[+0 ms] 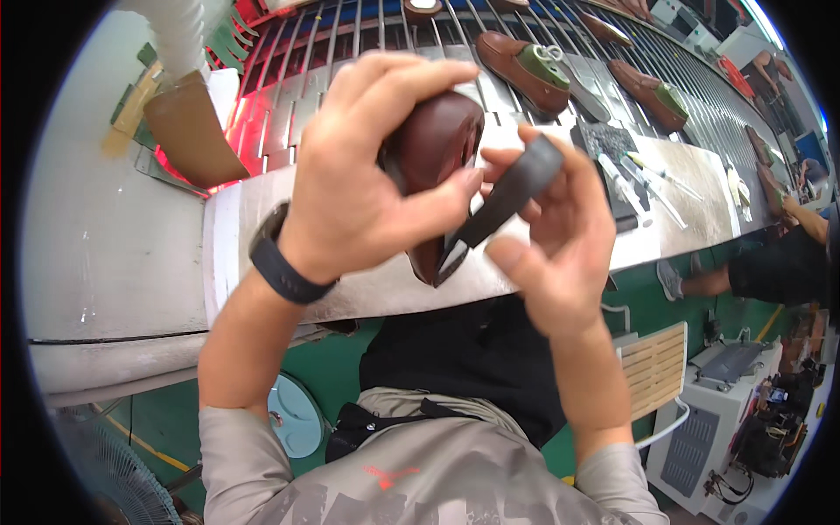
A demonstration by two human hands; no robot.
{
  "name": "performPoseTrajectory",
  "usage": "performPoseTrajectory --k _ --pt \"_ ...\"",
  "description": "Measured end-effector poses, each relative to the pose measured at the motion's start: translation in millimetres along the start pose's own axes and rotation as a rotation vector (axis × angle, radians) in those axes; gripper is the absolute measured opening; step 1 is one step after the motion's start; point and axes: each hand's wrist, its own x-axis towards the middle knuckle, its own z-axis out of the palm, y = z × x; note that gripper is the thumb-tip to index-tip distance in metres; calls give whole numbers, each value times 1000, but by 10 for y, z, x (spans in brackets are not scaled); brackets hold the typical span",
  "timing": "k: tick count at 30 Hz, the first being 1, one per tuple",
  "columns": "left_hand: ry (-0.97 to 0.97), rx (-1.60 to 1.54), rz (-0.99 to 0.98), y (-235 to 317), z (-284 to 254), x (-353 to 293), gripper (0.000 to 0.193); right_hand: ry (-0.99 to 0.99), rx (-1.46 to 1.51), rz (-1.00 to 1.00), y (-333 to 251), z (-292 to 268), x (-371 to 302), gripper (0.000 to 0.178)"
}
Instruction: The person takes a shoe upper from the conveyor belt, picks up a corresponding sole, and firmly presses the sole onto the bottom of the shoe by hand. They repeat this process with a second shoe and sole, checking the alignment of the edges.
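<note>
Above the workbench, my left hand (350, 166) is wrapped round a dark brown leather shoe (433, 144), its fingers over the top and its thumb along the near side. A black curved strip that looks like a shoe sole (516, 194) bends away from the shoe on the right. My right hand (569, 232) holds it, with fingers behind it and the thumb apart on the near side. The strip's lower end meets the shoe's lower end; whether they are joined there, I cannot tell.
Several brown shoes, such as one with green lining (525, 74), stand on the roller conveyor (367, 31) beyond the bench (350, 302). White-handled slim tools (626, 188) lie by a dark textured pad (604, 140). A slatted chair (652, 372) and a person's legs (709, 284) are to the right.
</note>
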Motion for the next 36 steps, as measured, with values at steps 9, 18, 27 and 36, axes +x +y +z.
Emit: performPoseTrajectory --k 9,18,27,36 --pt "-15 115 104 126 -175 -193 114 84 -466 -248 -21 324 -222 89" --pt "20 152 83 197 -140 -218 112 39 -517 -245 -86 357 -208 87" --pt "240 -160 -302 136 -201 -563 63 -56 -429 -218 313 458 -305 95" --pt "534 -322 -487 -175 -159 -1546 48 -78 -629 -264 958 443 -554 103"
